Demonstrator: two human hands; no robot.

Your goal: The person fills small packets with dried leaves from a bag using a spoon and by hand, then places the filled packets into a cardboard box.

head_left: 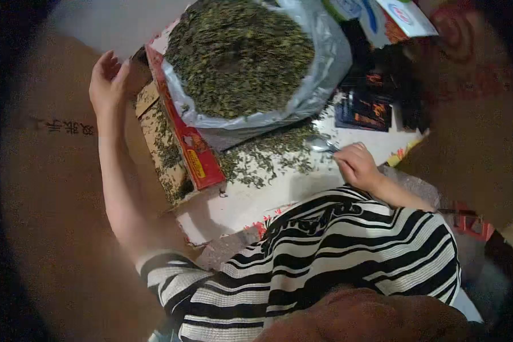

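Note:
My right hand (359, 165) grips a metal spoon (320, 146) by its handle, and the spoon's bowl lies over loose dried leaves (268, 151) on a white sheet (256, 199). Out to the left, my left hand (109, 82) is raised with thumb and fingers apart; nothing shows in it. It is nearest to a red carton edge (191, 148). Between and beyond my hands stands a clear plastic bag (316, 94), its mouth wide, heaped with dark green dried leaves (239, 57) that look like tea.
Dark printed packets (363, 111) lie right of the bag. Behind them is a green and white printed package (376, 20). A brown cardboard strip (162, 145) with scattered leaves runs along the red edge. Brown cardboard with printed characters (68, 126) is at left.

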